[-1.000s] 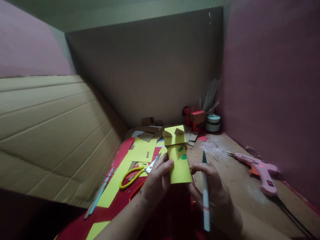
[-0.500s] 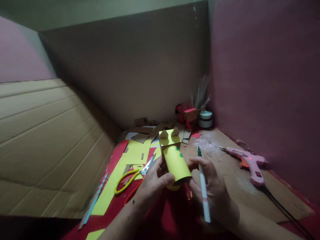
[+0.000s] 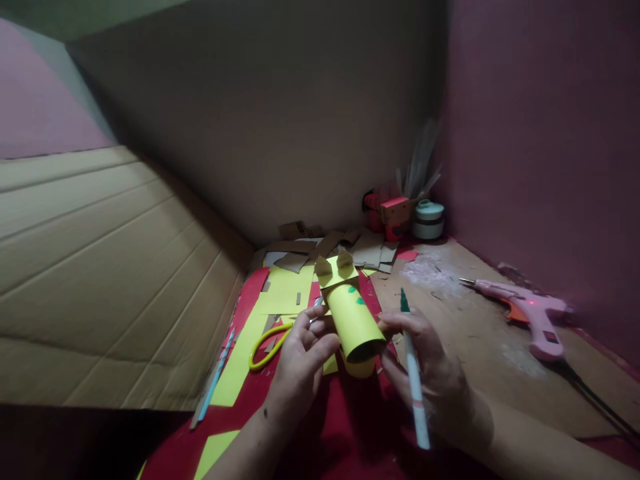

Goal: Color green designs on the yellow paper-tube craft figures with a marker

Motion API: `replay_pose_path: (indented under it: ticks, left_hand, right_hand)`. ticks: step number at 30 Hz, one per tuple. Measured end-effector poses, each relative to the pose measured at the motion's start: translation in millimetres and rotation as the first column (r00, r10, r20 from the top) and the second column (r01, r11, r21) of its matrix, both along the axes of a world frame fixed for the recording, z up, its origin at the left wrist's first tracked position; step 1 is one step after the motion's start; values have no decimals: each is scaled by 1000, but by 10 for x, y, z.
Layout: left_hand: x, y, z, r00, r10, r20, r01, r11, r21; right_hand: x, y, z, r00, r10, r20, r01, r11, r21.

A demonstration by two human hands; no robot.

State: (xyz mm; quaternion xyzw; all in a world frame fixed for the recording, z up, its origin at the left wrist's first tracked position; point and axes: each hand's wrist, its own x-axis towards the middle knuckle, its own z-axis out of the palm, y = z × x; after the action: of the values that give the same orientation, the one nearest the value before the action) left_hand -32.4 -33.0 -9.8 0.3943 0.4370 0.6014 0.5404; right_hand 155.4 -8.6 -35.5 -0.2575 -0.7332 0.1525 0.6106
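A yellow paper tube figure [image 3: 354, 325] is held tilted between my hands, its open end towards me. It has a boxy head with two brown cardboard ears [image 3: 345, 265] and green marks on its side. My left hand [image 3: 303, 357] grips the tube's left side between thumb and fingers. My right hand [image 3: 435, 373] holds a white marker pen [image 3: 415, 393], its green tip pointing up and away from the tube. The right fingertips also touch the tube's right side. Scissors with yellow and red handles [image 3: 265, 350] lie partly hidden behind my left hand.
A pink glue gun [image 3: 540, 317] with a lit red light lies at right on a cardboard sheet [image 3: 480, 373]. Yellow paper [image 3: 285, 290] and cardboard scraps [image 3: 295, 261] lie behind. A blue pencil-like stick [image 3: 216, 377] is at left. A red box figure [image 3: 395, 213] and a lidded jar [image 3: 429, 220] stand at the back.
The camera view has shifted, so the table's things appear further right. The tube has turned slightly, showing more of its open end and green marks. Both hands keep their holds.
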Motion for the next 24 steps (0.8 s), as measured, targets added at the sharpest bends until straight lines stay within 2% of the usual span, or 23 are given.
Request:
replay_pose_path:
  ticks: [2,5,7,11,13,15,18,20,22,24]
  left_hand:
    - [14,-63,23,998,36,-46,-35,999,29]
    - [61,-151,63,984,-2,-176,19,996,93]
    - [99,-192,70,972,-15,-233,37,996,87]
    - [123,-216,0,890,43,-454,0,995,96]
    - [111,-206,-47,880,45,-473,35,987,159]
    - [102,-196,-71,865,64,-498,33,982,184]
    - [102,-193,-55,793,98,-601,27,980,195]
    - [101,-200,-34,731,122,-672,20,980,199]
    - [88,-209,-35,686,134,-715,31,976,213]
    - [62,-218,-64,675,144,-724,55,968,244]
  right_hand:
    - [-5,-6,-16,1000,10,0,-10,1000,1]
    - [-24,-19,-15,1000,27,1,-27,1000,-1]
    - [-32,-31,11,999,35,3,-35,999,-2]
    - [1,-53,131,997,72,29,-71,997,-16]
    - [35,-58,222,994,111,23,-109,991,-77]
    - [62,-60,325,986,157,-51,-164,969,-187]
    - [75,-63,458,953,213,-214,-275,905,-325]
    - [72,-70,498,926,211,-313,-335,841,-425]
    - [68,-81,491,891,177,-419,-394,758,-519]
    - [70,-88,454,856,138,-499,-454,661,-597]
